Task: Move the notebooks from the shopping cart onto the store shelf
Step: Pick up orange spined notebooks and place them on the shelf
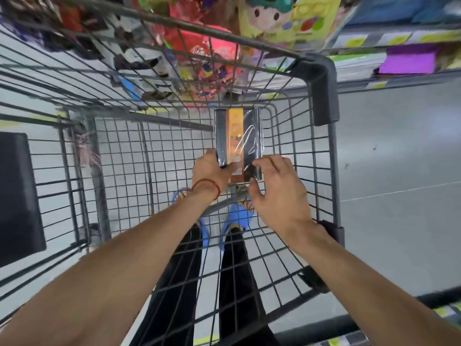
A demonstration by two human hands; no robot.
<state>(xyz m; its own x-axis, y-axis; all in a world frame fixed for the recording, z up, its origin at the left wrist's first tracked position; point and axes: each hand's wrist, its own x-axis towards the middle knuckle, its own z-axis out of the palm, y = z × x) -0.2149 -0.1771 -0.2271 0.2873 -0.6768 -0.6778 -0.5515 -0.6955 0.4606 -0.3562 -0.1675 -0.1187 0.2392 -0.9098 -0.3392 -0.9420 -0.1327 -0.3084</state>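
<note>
A black notebook with an orange band, wrapped in clear plastic, lies on the wire floor of the shopping cart near its far right corner. My left hand grips the notebook's near left corner, thumb on top. My right hand hovers at the near right corner with fingers spread, its fingertips touching or almost touching the wrap. The store shelf runs along the upper right, beyond the cart's rim.
The shelf holds stacked paper goods, a purple pack and colourful packs above. Bright packaged goods hang beyond the cart's far end. A black panel is at the left. My legs and blue sandals show through the cart floor.
</note>
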